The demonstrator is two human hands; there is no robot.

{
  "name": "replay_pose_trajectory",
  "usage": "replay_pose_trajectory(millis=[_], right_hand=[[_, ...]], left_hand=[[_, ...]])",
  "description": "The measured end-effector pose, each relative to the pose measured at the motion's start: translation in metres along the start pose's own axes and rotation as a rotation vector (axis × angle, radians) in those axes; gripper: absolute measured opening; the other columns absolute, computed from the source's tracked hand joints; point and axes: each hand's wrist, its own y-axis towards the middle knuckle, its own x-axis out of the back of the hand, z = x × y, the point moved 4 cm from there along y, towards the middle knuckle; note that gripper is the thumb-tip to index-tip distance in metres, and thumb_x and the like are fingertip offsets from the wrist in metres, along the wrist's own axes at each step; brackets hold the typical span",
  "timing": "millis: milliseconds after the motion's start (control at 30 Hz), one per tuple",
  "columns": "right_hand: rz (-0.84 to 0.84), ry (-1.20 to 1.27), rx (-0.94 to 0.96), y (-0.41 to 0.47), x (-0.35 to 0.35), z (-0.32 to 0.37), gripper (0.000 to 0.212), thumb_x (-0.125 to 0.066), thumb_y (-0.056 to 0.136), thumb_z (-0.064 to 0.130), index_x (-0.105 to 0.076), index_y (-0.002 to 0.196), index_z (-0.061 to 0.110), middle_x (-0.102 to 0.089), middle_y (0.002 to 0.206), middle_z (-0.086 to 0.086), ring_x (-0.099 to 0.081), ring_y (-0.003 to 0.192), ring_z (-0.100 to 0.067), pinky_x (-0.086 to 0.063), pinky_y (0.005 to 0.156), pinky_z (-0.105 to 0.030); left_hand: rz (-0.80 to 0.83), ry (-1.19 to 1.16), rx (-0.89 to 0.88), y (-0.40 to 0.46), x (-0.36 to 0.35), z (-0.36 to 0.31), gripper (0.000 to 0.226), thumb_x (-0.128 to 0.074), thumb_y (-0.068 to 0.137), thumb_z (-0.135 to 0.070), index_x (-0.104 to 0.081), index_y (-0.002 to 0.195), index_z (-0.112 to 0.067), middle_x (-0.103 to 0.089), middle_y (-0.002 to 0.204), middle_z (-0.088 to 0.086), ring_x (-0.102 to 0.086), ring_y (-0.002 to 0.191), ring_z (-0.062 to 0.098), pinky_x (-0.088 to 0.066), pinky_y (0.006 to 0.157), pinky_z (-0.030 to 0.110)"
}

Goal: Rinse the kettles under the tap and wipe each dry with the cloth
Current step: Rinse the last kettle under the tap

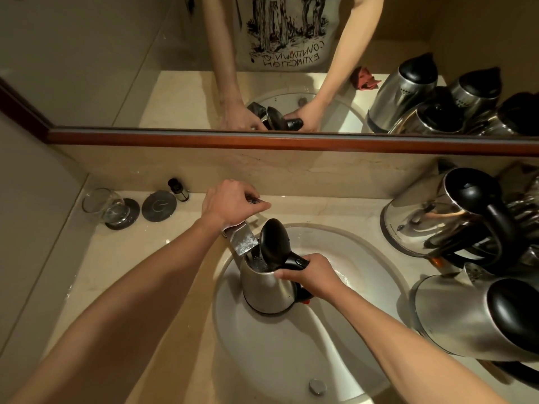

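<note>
The right hand [309, 279] grips the black handle of a steel kettle [267, 287]. The kettle stands upright in the white sink [291, 360] with its lid [274, 243] raised, directly below the tap spout [242, 240]. The left hand [230, 204] is curled around the tap lever. Further kettles [446, 214] stand grouped on the counter [145, 272] to the right. A glass [102, 205] rests on a coaster at rear left.

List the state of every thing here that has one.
Kettle in the basin: upright, lid open, under the spout.
Left hand: grips the tap handle.
Right hand: grips the kettle's handle.
Kettles on the counter: lids closed.
Glass: lying tilted on a coaster.
</note>
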Motion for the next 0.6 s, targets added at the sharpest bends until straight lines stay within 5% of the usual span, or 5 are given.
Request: replay_pose_trajectory(millis=[600], right_hand=[[-0.032, -0.01, 0.025, 0.0038, -0.0001, -0.0059, 0.065, -0.092, 0.054, 0.063, -0.057, 0.073, 0.012, -0.055, 0.056, -0.007, -0.06, 0.048, -0.028, -0.044, 0.054, -0.035]], left_hand=[[-0.008, -0.008, 0.004, 0.0004, -0.0014, 0.0009, 0.059, -0.048, 0.068, -0.086, -0.076, 0.092, -0.041, -0.073, 0.105, -0.02, -0.065, 0.1, 0.013, -0.055, 0.082, 0.039]])
